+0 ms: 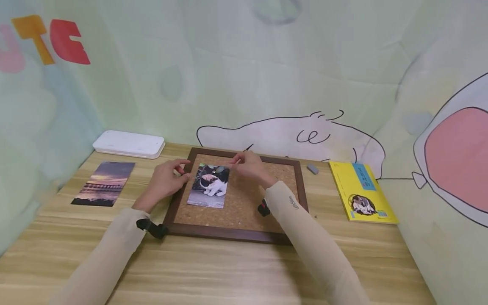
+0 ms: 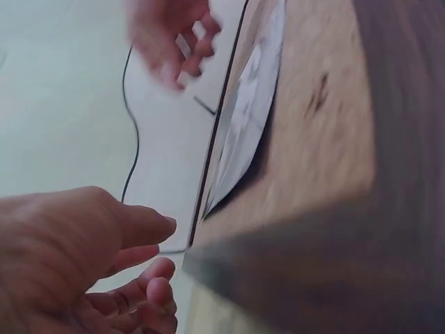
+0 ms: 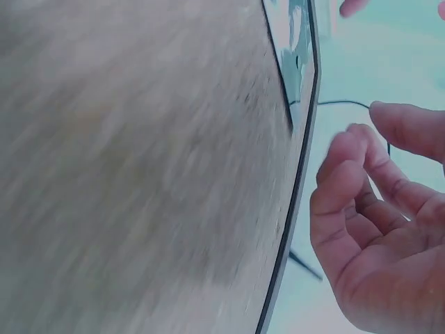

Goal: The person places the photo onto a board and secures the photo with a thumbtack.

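A photo print of a calico cat point(image 1: 209, 186) lies on the left half of a cork board point(image 1: 244, 201) with a dark brown frame point(image 1: 228, 233). My left hand point(image 1: 165, 182) hovers by the board's left frame, fingers loosely bent, thumb apart from them, nothing held. Beside the photo's upper right corner is my right hand point(image 1: 249, 166), its fingers loosely curled. The right wrist view shows a gap between that hand's thumb and fingers point(image 3: 341, 188), with nothing in it. In the left wrist view the photo point(image 2: 254, 104) bows up slightly from the cork.
Left of the board lies a sunset photo point(image 1: 103, 184), with a white case point(image 1: 128, 144) behind it. A grey eraser-like block point(image 1: 312, 169) and a yellow book point(image 1: 352, 186) lie to the right. A printed curtain point(image 1: 244, 84) hangs behind the wooden table point(image 1: 213, 271).
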`<state>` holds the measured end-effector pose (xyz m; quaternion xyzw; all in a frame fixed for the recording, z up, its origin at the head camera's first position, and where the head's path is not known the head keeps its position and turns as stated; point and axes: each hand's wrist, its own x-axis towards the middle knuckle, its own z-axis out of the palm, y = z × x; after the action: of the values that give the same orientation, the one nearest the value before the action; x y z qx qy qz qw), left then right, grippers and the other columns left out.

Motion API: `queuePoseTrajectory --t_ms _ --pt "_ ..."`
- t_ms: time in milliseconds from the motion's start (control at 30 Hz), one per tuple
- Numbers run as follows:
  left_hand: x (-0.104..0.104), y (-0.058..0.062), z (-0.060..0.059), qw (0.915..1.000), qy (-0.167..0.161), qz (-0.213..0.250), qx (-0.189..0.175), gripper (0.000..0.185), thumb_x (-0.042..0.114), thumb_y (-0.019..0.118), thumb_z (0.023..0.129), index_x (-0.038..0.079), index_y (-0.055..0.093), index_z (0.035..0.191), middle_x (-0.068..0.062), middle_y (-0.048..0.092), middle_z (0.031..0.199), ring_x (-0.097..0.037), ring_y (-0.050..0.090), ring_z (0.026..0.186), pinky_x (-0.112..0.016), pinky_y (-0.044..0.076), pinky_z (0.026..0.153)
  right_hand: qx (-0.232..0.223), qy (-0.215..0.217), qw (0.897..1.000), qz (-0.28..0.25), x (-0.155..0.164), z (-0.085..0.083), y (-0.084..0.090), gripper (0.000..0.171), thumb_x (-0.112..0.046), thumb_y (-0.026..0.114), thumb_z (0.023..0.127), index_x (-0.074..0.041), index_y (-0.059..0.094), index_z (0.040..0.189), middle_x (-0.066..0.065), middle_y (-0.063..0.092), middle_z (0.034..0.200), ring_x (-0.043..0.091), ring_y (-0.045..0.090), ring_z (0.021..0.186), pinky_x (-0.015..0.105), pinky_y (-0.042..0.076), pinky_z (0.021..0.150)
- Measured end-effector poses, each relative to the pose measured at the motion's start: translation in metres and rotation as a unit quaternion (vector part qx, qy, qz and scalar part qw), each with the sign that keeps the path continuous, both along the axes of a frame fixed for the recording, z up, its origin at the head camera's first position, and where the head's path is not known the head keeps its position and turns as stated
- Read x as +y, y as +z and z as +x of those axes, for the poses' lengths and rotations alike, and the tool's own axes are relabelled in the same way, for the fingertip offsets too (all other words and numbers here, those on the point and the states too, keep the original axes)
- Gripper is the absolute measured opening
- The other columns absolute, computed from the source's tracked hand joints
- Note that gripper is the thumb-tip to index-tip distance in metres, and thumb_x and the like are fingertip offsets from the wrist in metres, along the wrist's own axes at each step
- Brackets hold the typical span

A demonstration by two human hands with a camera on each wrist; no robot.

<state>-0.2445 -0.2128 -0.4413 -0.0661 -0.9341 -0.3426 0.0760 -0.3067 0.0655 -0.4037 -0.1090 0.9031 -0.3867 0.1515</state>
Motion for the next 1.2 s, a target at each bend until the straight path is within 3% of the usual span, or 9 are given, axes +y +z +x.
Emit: queuePoseTrajectory --t_ms 133,300,567,800,1000,1200 --pt "-0.02 0.002 0.0 0.9998 0.02 0.002 0.004 0.047 0.013 0.073 0.097 0.001 0.064 0.142 -0.02 0.073 0.103 -0.013 0.06 0.067 -0.03 0.045 0.064 -0.012 0.005 1.0 -0.008 0.026 0.009 0.001 0.02 -0.03 0.07 0.104 -0.013 0.074 0.116 0.009 0.073 0.109 0.025 0.068 0.092 0.032 0.054 0.072" --pt "-0.043 0.006 0.006 0.9992 0.037 -0.008 0.015 0.05 0.015 0.073 0.098 0.0 0.061 0.145 -0.021 0.074 0.104 -0.019 0.063 0.076 -0.03 0.043 0.068 -0.025 0.004 0.999 -0.031 0.051 0.021 0.0 0.021 -0.025 0.07 0.104 -0.01 0.074 0.118 0.009 0.071 0.103 0.022 0.067 0.088 0.033 0.057 0.076" --pt "-0.082 0.009 0.01 0.9965 0.077 -0.029 0.012 0.054 0.019 0.073 0.099 0.001 0.058 0.148 -0.026 0.072 0.11 -0.024 0.063 0.085 -0.03 0.043 0.068 -0.012 0.012 0.999 -0.032 0.078 0.037 0.007 0.02 -0.022 0.07 0.104 -0.007 0.073 0.117 0.013 0.073 0.105 0.027 0.069 0.091 0.031 0.054 0.074" --pt "-0.116 0.008 0.02 0.9933 0.103 -0.045 0.025 0.054 0.021 0.07 0.101 -0.003 0.056 0.148 -0.032 0.07 0.114 -0.044 0.07 0.095 -0.031 0.045 0.069 0.018 0.007 1.0 0.003 0.101 0.051 0.009 0.016 -0.019 0.071 0.103 -0.009 0.075 0.115 0.01 0.073 0.109 0.021 0.066 0.09 0.029 0.053 0.076" --pt "-0.141 0.008 0.026 0.9907 0.123 -0.057 -0.006 0.056 0.026 0.064 0.104 -0.004 0.051 0.15 -0.039 0.065 0.126 -0.054 0.066 0.109 -0.048 0.05 0.077 0.015 -0.002 1.0 0.027 0.13 0.058 0.007 0.019 -0.019 0.071 0.103 -0.007 0.075 0.117 0.011 0.073 0.111 0.023 0.065 0.094 0.029 0.054 0.079" --pt "-0.152 0.009 0.031 0.9876 0.136 -0.072 -0.034 0.059 0.028 0.063 0.105 -0.007 0.048 0.15 -0.043 0.06 0.131 -0.06 0.059 0.115 -0.066 0.046 0.091 -0.016 -0.012 0.999 0.04 0.16 0.064 0.008 0.024 -0.023 0.068 0.106 -0.007 0.073 0.122 0.012 0.072 0.116 0.023 0.064 0.097 0.029 0.055 0.081"
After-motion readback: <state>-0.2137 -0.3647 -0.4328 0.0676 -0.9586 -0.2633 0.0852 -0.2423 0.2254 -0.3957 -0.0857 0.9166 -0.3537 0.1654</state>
